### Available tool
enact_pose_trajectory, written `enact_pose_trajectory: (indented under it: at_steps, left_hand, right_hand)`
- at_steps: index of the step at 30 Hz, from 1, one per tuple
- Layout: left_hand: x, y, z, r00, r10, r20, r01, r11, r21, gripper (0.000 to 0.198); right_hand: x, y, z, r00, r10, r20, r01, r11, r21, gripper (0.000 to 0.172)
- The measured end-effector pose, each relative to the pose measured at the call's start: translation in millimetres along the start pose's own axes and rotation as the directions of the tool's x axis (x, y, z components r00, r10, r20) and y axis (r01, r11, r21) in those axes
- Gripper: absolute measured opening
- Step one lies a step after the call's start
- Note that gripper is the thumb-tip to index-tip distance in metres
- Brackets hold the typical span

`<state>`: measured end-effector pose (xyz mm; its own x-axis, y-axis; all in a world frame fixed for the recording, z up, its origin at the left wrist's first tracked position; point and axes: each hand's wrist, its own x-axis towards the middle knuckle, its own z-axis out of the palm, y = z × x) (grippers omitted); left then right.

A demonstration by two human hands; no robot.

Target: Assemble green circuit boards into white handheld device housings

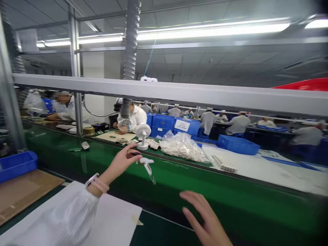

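Observation:
My left hand [123,160] reaches out over the green conveyor belt [194,184], fingers pinched on a small white plastic part [147,164] that hangs just above the belt. The sleeve is white and a bracelet sits at the wrist. My right hand [205,218] is at the lower right, fingers stretched out flat and holding nothing, hovering near the belt's front edge. A white sheet [112,222] lies on the bench below my left arm.
A blue bin [15,164] and cardboard [23,191] sit at the left. Across the belt stand a small white fan [142,135], a clear bag of white parts [183,147] and blue crates [238,144]. Other workers in white sit opposite. A grey rail [179,94] crosses overhead.

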<state>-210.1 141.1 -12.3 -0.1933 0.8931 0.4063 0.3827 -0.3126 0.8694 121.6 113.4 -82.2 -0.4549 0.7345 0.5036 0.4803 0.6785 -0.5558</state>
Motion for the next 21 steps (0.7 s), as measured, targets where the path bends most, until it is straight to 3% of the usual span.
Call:
enact_pose_trajectory:
  at_steps: [3,6,8,11,16,19,21]
  left_hand:
    - [-32,44,59.1,0.999,-0.029,0.028,0.035,0.966,-0.254,0.064]
    - [-56,73,98.7,0.995,-0.093,0.018,0.092,0.901,-0.423,0.060]
    - [-67,83,115.6,0.988,-0.154,0.016,0.140,0.843,-0.519,0.057]
    - [-81,91,131.5,0.966,-0.240,0.097,0.247,0.740,-0.626,0.052]
    - [-99,86,143.7,0.884,-0.248,0.397,0.468,0.502,-0.727,0.044]
    - [-100,78,145.9,0.894,-0.237,0.379,0.447,0.499,-0.742,0.031]
    - [-98,75,145.4,0.909,-0.251,0.334,0.417,0.520,-0.746,0.034]
  right_hand:
    - [21,-26,-5,0.979,0.168,0.114,-0.202,0.875,0.441,0.040]
    - [23,-46,-6,0.978,0.113,0.175,-0.205,0.654,0.728,0.047]
    - [17,-53,-5,0.987,0.083,0.141,-0.163,0.574,0.803,0.052]
    - [13,-53,-7,0.987,0.136,0.081,-0.139,0.490,0.861,0.053]
    - [18,-47,-17,0.956,0.272,0.112,-0.202,0.328,0.923,0.048]
    - [18,-46,-24,0.945,0.274,0.178,-0.242,0.222,0.945,0.041]
    - [16,-45,-28,0.955,0.199,0.221,-0.254,0.157,0.954,0.044]
